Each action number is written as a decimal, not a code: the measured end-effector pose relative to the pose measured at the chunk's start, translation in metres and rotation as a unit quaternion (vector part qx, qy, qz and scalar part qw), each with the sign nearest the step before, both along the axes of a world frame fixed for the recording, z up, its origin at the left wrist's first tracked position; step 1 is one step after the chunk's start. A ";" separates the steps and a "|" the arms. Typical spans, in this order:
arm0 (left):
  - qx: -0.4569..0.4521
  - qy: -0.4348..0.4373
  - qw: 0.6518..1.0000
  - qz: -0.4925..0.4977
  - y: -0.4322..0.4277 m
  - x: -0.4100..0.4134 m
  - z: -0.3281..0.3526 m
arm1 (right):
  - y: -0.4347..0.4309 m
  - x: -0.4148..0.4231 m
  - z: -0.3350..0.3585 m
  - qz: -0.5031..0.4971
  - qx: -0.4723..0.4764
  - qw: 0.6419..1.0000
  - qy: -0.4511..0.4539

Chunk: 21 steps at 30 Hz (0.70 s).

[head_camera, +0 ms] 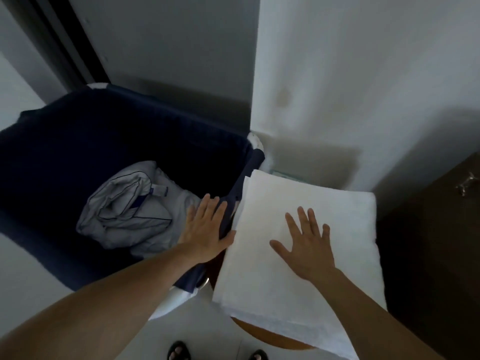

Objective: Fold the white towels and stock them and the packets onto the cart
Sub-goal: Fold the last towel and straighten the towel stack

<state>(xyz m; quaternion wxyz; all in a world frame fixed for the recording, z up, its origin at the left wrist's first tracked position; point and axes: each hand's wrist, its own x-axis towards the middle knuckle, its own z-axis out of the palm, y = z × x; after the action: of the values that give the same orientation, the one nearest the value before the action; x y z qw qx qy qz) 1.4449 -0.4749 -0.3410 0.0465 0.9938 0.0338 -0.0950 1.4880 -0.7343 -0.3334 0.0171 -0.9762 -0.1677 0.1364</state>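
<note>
A folded white towel [306,193] lies flat on a round wooden surface [262,333] in the right middle of the view. My right hand [305,245] presses flat on top of it, fingers spread. My left hand [205,229] is open at the towel's left edge, thumb touching the towel, fingers over the rim of a dark blue fabric cart bin [104,131]. Inside the bin lies a crumpled grey-white cloth with blue trim [124,211].
A white wall corner [337,87] rises right behind the towel. A dark wooden cabinet [436,242] stands at the right. A grey wall and dark door frame [65,42] are behind the bin. Sandalled feet [179,350] show on the pale floor below.
</note>
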 end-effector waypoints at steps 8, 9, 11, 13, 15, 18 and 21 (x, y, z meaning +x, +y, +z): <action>-0.034 -0.024 0.995 0.088 0.159 -0.015 0.004 | 0.155 0.022 0.012 0.096 0.033 0.995 0.010; -0.039 -0.027 0.994 0.094 0.180 -0.012 0.000 | 0.178 0.028 0.009 0.105 0.031 0.994 0.011; -0.048 -0.017 0.994 0.098 0.220 -0.001 -0.009 | 0.224 0.038 -0.002 0.110 0.031 0.993 0.025; -0.068 -0.009 0.993 0.099 0.257 0.013 -0.022 | 0.268 0.048 -0.016 0.105 0.034 0.993 0.048; -0.086 0.000 0.992 0.090 0.293 0.029 -0.036 | 0.308 0.055 -0.034 0.090 0.039 0.992 0.083; -0.097 0.007 0.992 0.078 0.339 0.051 -0.064 | 0.353 0.068 -0.068 0.048 0.047 0.988 0.138; -0.088 0.026 0.994 0.056 0.371 0.071 -0.097 | 0.382 0.084 -0.110 0.011 0.036 0.984 0.176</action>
<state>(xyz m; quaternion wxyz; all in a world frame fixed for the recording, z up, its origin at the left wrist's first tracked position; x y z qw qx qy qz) 1.5164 -0.1041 -0.4378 0.1383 0.9795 0.0819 -0.1210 1.5719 -0.3525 -0.4432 0.0801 -0.9339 -0.1776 0.2999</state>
